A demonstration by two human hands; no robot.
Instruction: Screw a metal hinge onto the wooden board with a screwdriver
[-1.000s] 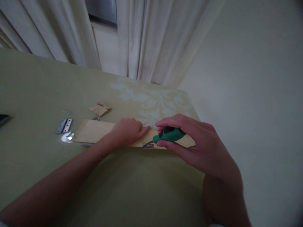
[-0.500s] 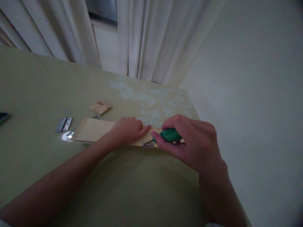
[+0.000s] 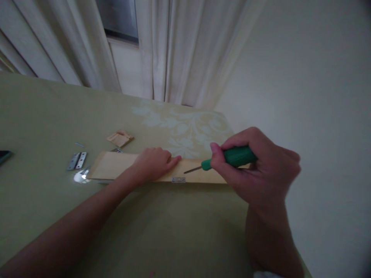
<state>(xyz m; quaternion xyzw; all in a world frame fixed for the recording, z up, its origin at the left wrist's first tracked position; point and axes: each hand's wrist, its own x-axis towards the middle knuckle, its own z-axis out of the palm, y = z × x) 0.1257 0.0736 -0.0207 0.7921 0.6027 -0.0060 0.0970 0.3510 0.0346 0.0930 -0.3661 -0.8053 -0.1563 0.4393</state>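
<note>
A long pale wooden board [image 3: 111,164] lies across the table, with a small metal hinge [image 3: 178,180] on its near edge. My left hand [image 3: 153,164] presses down on the board, fingers curled over its far side and thumb pointing right. In my right hand [image 3: 255,170] is a green-handled screwdriver [image 3: 239,156], gripped between thumb and fingers. Its thin metal shaft points left, and the tip is just above the board, apart from the hinge. The board's right end is partly hidden behind my right hand.
Left of the board lie loose metal hinges [image 3: 77,161], a shiny clear piece [image 3: 80,177] and a screw [image 3: 79,144]. Behind it sits a small wooden piece [image 3: 120,138]. A dark object [image 3: 4,155] is at the far left; curtains [image 3: 185,54] hang beyond the table.
My right hand has drawn the screwdriver up and to the right, off the hinge, so its shaft shows fully. My left hand stays on the board. The view has shifted slightly.
</note>
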